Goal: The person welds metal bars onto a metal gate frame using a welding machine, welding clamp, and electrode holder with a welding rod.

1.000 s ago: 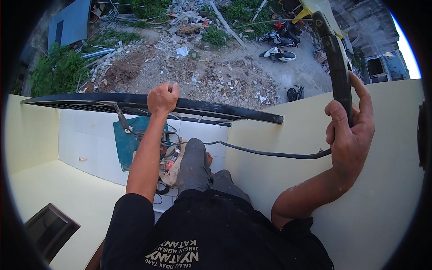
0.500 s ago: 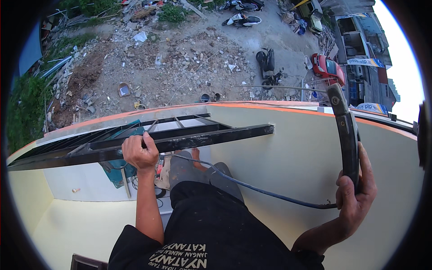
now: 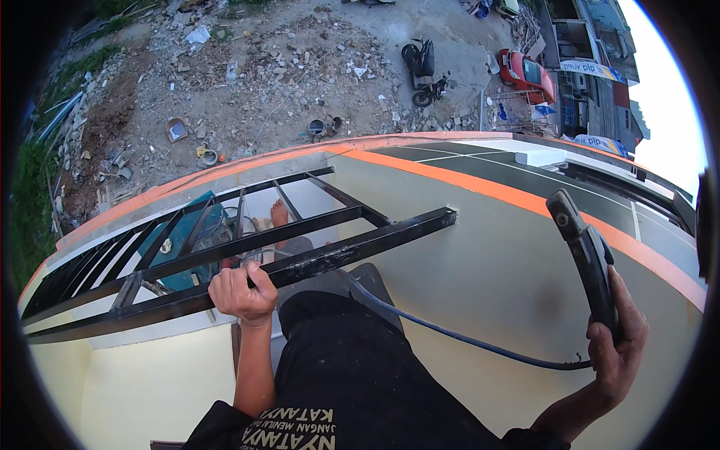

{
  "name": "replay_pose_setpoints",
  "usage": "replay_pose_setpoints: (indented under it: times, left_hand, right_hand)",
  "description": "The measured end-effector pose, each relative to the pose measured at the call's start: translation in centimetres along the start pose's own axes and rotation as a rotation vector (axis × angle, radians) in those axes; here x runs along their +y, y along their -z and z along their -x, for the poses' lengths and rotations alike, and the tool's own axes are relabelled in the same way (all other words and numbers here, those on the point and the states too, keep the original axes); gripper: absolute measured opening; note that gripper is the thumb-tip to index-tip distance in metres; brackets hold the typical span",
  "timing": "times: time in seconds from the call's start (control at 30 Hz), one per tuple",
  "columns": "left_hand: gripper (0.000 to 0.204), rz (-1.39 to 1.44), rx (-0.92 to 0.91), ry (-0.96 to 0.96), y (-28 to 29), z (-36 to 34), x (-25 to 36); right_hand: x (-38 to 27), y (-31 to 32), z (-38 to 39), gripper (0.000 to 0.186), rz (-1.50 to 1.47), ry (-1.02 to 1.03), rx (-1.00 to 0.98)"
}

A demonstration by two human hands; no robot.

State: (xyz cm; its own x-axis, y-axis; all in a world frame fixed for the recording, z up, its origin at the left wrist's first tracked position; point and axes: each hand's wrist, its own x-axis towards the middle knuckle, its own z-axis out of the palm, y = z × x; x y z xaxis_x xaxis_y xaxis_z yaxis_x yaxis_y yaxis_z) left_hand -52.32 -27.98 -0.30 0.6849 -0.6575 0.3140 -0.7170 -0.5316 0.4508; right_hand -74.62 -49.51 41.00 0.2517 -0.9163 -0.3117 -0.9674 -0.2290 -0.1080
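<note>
My left hand [image 3: 244,294] is closed around the lower black metal beam [image 3: 330,259] of a slatted frame, its thumb on top. The beam's right end meets the cream wall, where a pale scuffed patch shows. Off to the right, my right hand [image 3: 619,345] grips a black welding electrode holder [image 3: 589,266] by its handle, jaw end tilted up and to the left. No rod can be made out in its jaw now. A blue-grey cable [image 3: 450,324] runs from the handle's base leftward, passing over my legs and behind the beam.
Below the frame, my bare foot [image 3: 279,214] shows beside a teal sheet [image 3: 187,255] and tools. An orange-edged parapet [image 3: 420,141] borders a drop to rubble ground [image 3: 247,90] with a motorbike [image 3: 424,71] and a red car [image 3: 525,75]. A cream wall [image 3: 487,262] stands at right.
The view has tilted, showing more of the frame and a dark tiled ledge beyond the wall. My right hand with the electrode holder sits lower and farther right; the left keeps its grip.
</note>
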Motion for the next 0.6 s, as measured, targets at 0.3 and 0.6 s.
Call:
replay_pose_setpoints:
  times: [0.3, 0.6]
  left_hand:
    - [0.029, 0.024, 0.063, 0.001, 0.1, -0.3, -0.1]
    - [0.025, 0.042, 0.057, 0.031, 0.1, 0.1, -0.1]
  right_hand:
    - [0.3, -1.8, -0.1, 0.080, -0.074, -0.044, 0.058]
    - [2.3, -6.2, 0.9, 0.079, -0.442, -0.054, 0.147]
